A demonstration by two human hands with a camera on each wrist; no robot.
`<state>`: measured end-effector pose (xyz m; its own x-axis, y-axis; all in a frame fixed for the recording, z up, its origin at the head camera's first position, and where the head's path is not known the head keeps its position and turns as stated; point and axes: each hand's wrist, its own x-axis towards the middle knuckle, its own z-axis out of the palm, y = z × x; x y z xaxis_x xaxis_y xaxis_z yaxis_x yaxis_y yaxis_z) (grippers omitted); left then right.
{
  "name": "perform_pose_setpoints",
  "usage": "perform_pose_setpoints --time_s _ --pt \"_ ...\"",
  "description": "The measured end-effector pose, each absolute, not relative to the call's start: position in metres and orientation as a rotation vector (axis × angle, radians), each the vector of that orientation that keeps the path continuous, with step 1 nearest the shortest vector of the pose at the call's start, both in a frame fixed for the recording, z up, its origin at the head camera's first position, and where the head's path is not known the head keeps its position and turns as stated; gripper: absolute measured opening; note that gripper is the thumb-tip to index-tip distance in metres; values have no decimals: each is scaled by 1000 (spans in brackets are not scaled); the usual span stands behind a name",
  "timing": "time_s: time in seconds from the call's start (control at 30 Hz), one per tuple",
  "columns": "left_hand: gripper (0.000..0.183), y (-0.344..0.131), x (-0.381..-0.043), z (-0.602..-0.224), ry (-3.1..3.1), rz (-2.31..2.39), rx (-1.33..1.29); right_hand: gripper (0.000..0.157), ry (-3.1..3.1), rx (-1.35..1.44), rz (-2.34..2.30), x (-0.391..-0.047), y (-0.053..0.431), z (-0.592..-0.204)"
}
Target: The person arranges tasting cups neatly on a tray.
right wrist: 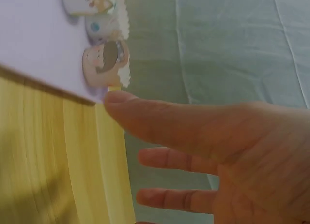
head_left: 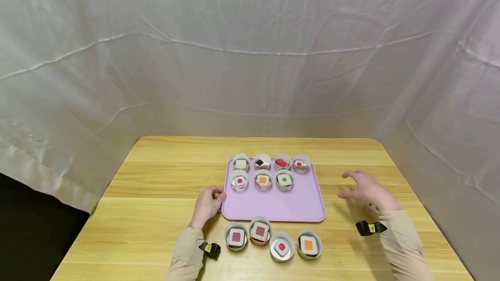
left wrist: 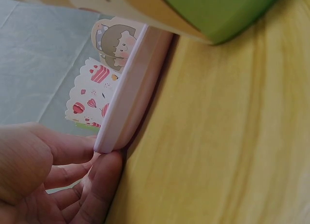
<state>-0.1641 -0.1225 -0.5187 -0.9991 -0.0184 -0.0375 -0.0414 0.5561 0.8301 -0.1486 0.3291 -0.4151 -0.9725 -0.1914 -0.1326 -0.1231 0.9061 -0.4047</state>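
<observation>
The lilac tray (head_left: 273,207) is lying on the table (head_left: 156,211) in front of the person, its long axis running left to right, one long side facing the person and the other facing the curtain (head_left: 250,90). The left hand (head_left: 208,205) is pinching the tray's left side near its front corner, thumb and finger clamping the rim, probably to steady it. The right hand (head_left: 367,190) is hovering to the right of the tray, touching nothing, its thumb and fingers spreading well apart. Seven cups (head_left: 263,186) are standing on the tray, four in a back row and three in a row before it, each holding a small piece, mostly looking like sushi; the rows are following the tray's long axis, seemingly for neatness. Four more cups (head_left: 260,243) are standing in a loose line between tray and person, likely for easy reach. Another cup (head_left: 373,210) is sitting under the right wrist's edge, partly hidden, so its contents are barely showing.
</observation>
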Motion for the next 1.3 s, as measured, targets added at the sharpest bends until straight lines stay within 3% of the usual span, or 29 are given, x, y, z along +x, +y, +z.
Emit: perform_pose_setpoints --time_s 0.37,1.3 --pt "24 -123 -164 -519 2763 1453 -52 76 2804 -160 -524 -148 342 -415" --pt "22 -122 -164 -519 2769 1449 -50 56 2689 -50 -455 -146 362 -427"
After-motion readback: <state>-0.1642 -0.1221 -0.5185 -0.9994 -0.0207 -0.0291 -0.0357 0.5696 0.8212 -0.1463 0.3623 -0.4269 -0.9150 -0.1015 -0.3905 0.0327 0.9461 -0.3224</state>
